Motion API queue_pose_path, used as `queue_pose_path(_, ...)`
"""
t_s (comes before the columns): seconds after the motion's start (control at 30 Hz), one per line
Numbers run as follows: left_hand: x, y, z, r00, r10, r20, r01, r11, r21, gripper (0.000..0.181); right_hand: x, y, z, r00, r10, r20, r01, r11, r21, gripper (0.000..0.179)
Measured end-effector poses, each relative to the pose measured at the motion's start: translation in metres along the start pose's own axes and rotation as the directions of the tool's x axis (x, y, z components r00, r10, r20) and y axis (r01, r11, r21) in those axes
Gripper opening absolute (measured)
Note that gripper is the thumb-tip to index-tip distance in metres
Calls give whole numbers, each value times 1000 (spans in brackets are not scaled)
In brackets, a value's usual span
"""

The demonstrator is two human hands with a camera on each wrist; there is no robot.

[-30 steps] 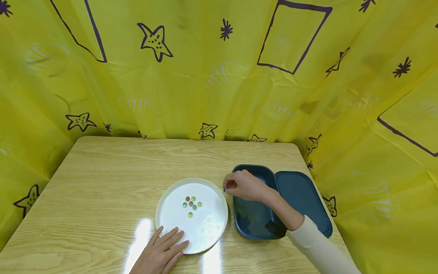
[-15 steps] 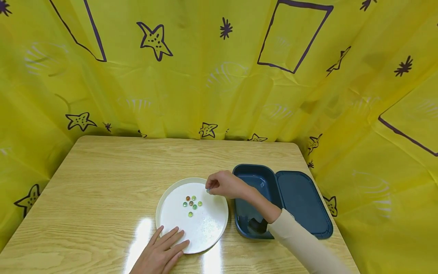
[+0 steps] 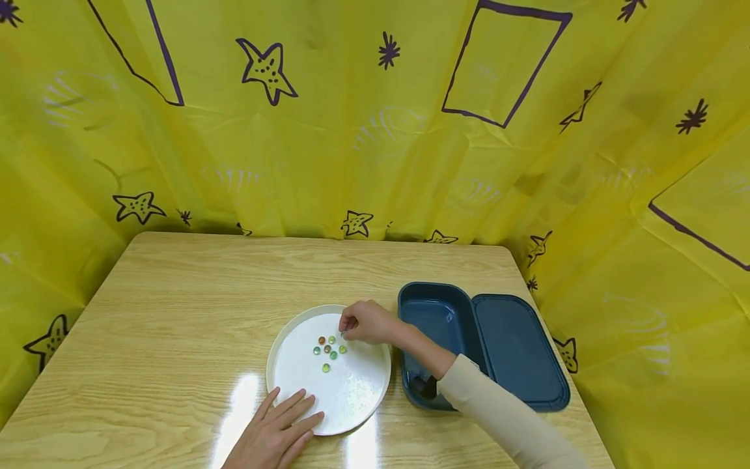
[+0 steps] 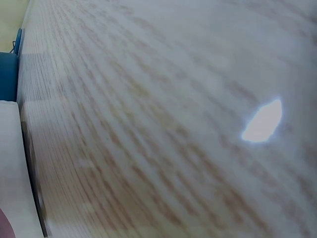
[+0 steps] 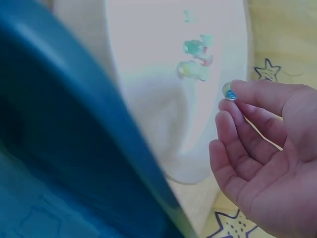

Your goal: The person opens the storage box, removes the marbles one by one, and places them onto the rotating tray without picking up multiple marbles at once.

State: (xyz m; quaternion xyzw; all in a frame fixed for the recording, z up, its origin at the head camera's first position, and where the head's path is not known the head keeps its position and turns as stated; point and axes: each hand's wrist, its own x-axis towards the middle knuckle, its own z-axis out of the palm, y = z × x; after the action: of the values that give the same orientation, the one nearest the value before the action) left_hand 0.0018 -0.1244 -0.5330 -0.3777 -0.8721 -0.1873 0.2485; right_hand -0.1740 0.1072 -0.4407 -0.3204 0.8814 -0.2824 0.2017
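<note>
My right hand (image 3: pixel 370 323) is over the far right part of a round white tray (image 3: pixel 354 400), pinching a clear marble with blue in it (image 5: pixel 229 92) between thumb and forefinger. Its other fingers curl loosely below, as the right wrist view shows. Close to the fingertips, several green, yellow-green and reddish-brown marbles (image 3: pixel 327 349) sit grouped on the tray. My left hand (image 3: pixel 275 430) lies with straight, spread fingers on the tray's near left rim. In the left wrist view only a sliver of that hand shows, at the lower left edge.
Right of the tray stands a deep dark-blue box (image 3: pixel 430 326), with a dark patch at its near end under the right forearm. Its flat blue lid (image 3: pixel 521 352) lies against its right side. A yellow patterned curtain (image 3: pixel 328 150) hangs behind the wooden table (image 3: pixel 193 293).
My right hand has moved left from the box's edge to above the tray beside the grouped marbles, still pinching the marble. The left hand has stayed on the tray.
</note>
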Motion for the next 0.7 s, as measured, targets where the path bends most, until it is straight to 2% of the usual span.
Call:
queue_pose_path(0.37, -1, 0, 2, 1000, -3, -1, 3, 1000, 4, 46, 2, 1, 12, 999, 42, -18, -42, 999, 18, 5)
queue_pose_path(0.7, 0, 1, 1, 1000, -4, 20, 4, 1000, 5, 42, 5, -5, 17, 992, 121, -42, -121, 993, 18, 7)
